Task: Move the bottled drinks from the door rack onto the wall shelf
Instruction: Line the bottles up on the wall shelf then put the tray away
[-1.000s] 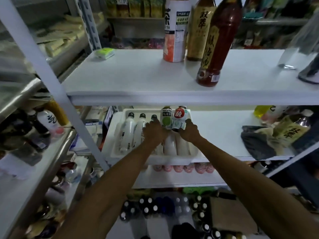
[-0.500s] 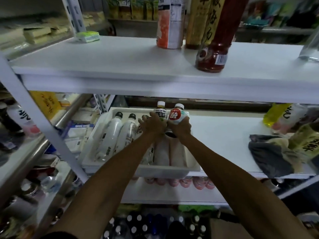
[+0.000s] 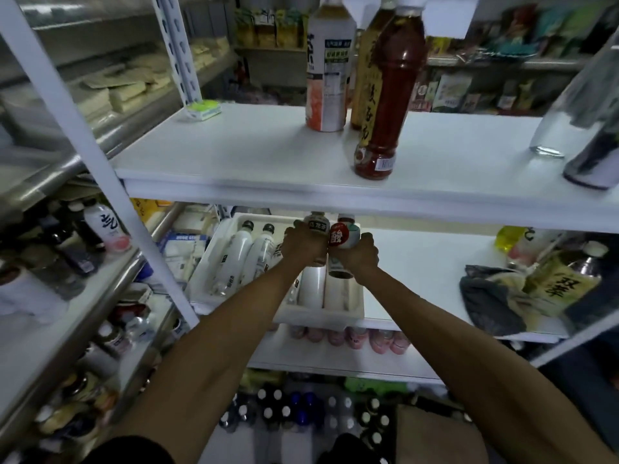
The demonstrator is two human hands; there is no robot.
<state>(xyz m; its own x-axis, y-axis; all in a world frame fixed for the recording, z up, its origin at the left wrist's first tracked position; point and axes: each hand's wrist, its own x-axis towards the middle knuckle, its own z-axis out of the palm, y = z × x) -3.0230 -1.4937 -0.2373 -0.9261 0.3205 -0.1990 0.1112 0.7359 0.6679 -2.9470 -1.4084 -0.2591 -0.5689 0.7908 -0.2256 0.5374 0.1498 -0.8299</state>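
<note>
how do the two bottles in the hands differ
Label: the left bottle wears a dark band, the right bottle a red and teal one. Grip: the left hand holds the left bottle, the right hand the right bottle. Both stand upright, side by side, over the white rack.

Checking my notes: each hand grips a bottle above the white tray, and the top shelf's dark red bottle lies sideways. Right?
No: the head view shows the dark red bottle upright on the top shelf. The left hand and right hand do each grip a bottle above the white tray.
</note>
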